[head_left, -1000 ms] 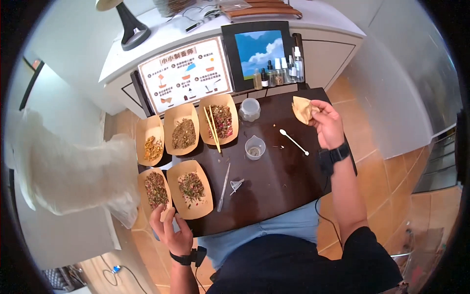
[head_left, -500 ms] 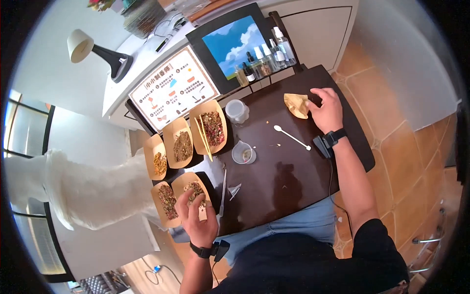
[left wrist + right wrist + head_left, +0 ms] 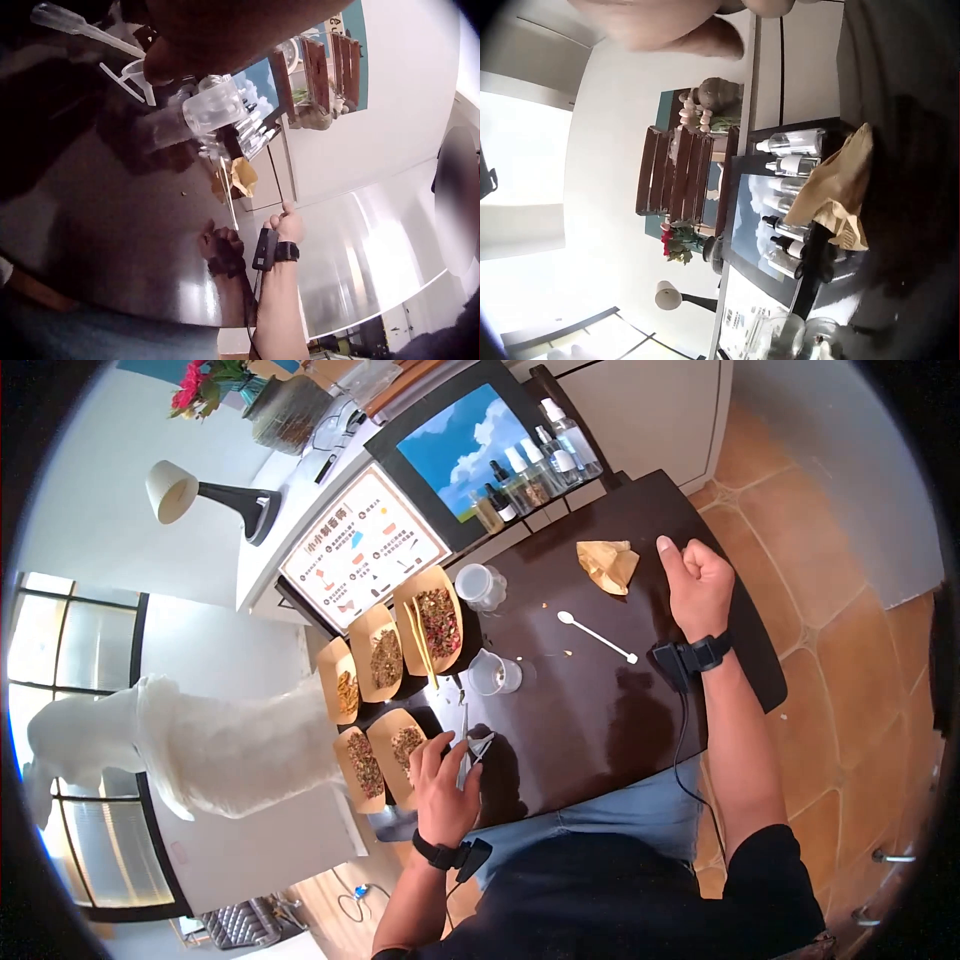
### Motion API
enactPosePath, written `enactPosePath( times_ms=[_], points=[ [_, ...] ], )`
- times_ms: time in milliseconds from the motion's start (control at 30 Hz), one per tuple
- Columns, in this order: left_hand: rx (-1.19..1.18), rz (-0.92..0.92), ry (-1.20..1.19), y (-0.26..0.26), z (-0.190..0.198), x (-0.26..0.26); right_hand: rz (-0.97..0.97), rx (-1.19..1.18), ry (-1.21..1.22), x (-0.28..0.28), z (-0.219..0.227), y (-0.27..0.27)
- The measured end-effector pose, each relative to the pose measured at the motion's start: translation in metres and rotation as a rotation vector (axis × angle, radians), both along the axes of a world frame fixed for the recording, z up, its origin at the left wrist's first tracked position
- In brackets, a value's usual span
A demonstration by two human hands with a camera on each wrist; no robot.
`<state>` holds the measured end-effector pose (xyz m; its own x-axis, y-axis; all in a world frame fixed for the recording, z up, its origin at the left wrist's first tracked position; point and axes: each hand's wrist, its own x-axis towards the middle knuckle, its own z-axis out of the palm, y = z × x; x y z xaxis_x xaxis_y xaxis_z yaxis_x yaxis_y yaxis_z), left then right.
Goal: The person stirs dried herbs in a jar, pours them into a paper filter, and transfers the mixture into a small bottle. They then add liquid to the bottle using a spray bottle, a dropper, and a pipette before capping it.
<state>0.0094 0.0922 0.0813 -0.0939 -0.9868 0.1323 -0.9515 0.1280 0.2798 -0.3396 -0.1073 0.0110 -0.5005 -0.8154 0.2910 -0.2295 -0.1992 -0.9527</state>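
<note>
In the head view my left hand (image 3: pixel 445 800) reaches over the near side of the table, fingers spread and slightly bent, with nothing gripped. Its fingers overlap a clear plastic dropper (image 3: pixel 463 768) and a small clear funnel (image 3: pixel 481 744); the left wrist view has a fingertip right at the funnel (image 3: pixel 138 73). My right hand (image 3: pixel 698 582) is at the right edge, fingers curled in and thumb sticking out, holding nothing. Left of it stands a crumpled brown paper pouch (image 3: pixel 608 565). A white stirring spoon (image 3: pixel 597 638) lies below the pouch.
Several paper trays (image 3: pixel 428 622) of dried plant bits line the table's left side, chopsticks (image 3: pixel 421 642) across one. A measuring cup (image 3: pixel 495 674) and lidded jar (image 3: pixel 481 588) stand mid-table. Bottles (image 3: pixel 530 478) line the back by a sky picture (image 3: pixel 455 445). A white wrapped object (image 3: pixel 235 750) stands left.
My right hand has let go of the paper pouch, drawn off to its right and curled up. My left hand has moved right from the trays to the dropper and funnel. The head view has turned.
</note>
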Motion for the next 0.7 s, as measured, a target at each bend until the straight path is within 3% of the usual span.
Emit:
enactPosePath(
  times_ms=[200,433,700],
  points=[
    [0.022,0.072,-0.072,0.000,0.014,0.020,0.138,-0.085,0.130,0.019,0.005,0.010],
    [0.041,0.139,-0.063,-0.001,0.012,0.025,0.167,-0.047,0.065,0.015,-0.001,0.007],
    [0.007,0.025,-0.062,-0.010,0.001,0.003,0.159,-0.037,0.043,0.014,0.002,0.008]
  ],
)
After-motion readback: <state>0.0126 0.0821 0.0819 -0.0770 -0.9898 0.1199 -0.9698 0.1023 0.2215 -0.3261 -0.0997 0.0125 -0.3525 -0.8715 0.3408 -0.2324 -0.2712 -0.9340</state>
